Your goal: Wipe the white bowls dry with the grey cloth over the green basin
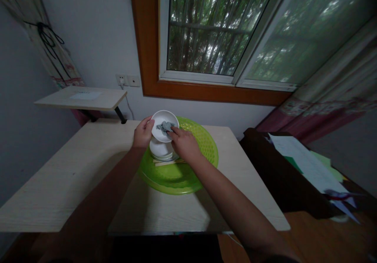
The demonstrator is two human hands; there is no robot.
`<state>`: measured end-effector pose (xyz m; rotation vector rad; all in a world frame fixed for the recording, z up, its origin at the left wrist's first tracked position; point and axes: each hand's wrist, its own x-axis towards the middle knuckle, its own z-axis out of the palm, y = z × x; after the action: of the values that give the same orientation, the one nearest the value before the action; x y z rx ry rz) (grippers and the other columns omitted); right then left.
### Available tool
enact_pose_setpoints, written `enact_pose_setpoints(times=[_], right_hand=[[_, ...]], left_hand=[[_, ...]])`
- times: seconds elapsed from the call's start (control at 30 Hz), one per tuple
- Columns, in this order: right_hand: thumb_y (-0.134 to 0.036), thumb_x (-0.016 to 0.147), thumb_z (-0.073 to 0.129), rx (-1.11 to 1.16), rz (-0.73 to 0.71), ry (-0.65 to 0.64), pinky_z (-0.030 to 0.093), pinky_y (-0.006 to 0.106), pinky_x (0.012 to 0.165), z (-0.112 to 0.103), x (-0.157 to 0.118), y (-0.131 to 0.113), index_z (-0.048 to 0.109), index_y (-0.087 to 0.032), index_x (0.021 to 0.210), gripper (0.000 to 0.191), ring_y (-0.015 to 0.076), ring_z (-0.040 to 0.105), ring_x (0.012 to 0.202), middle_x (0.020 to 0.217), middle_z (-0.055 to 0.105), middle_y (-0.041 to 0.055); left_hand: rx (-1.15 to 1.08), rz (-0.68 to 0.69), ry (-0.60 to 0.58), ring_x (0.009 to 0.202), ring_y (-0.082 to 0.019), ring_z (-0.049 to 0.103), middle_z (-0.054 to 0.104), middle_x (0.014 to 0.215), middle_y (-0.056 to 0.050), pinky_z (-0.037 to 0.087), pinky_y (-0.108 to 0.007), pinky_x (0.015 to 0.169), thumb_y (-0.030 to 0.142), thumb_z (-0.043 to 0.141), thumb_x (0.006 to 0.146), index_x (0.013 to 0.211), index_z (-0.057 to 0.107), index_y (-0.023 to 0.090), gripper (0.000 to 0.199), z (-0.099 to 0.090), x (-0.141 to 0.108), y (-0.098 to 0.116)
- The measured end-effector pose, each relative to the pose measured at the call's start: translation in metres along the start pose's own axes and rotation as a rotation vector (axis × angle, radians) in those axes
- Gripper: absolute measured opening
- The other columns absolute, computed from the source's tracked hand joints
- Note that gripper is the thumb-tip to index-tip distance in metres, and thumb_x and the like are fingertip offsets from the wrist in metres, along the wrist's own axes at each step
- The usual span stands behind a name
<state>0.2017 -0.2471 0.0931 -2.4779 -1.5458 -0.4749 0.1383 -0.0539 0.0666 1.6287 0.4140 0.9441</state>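
A small white bowl (158, 117) is tilted towards me above the green tray, its left rim gripped by my left hand (143, 132). Inside the bowl my right hand (185, 142) presses a crumpled grey cloth (165, 126) with its fingertips. Just below, a stack of white dishes (160, 148) rests on the round green tray (173, 184). Light wooden chopsticks (161, 163) lie on the tray in front of the stack, partly hidden on the right by my right hand and wrist.
The tray is on a pale wooden table (88, 176). A raised shelf (79, 98) with a paper stands at the back left. Behind are a wall socket (121, 80) and a window. Right of the table, a dark brown piece of furniture (282, 176) bears papers.
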Motion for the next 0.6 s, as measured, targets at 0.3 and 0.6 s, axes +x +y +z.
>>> enact_pose_setpoints(times=[0.3,0.6], right_hand=[[-0.021,0.092,0.060,0.253,0.059,0.007,0.057,0.035,0.095,0.012,0.001,0.005,0.068,-0.027,0.131,0.041,0.0234,0.069,0.112,0.142,0.065,0.0047],[-0.018,0.090,0.067,0.654,-0.018,0.055,0.052,0.029,0.096,0.021,0.005,0.008,0.073,-0.023,0.118,0.029,0.0189,0.071,0.104,0.119,0.076,0.0044]], left_hand=[[0.044,-0.036,0.014,0.098,-0.023,0.068,0.075,0.109,-0.011,0.053,-0.030,0.084,0.054,0.058,0.087,0.120,0.072,0.012,0.055,0.002,-0.003,0.010],[0.071,-0.027,0.027,0.101,-0.023,0.068,0.076,0.110,-0.010,0.052,-0.030,0.088,0.051,0.059,0.088,0.118,0.073,0.014,0.050,0.002,-0.003,0.012]])
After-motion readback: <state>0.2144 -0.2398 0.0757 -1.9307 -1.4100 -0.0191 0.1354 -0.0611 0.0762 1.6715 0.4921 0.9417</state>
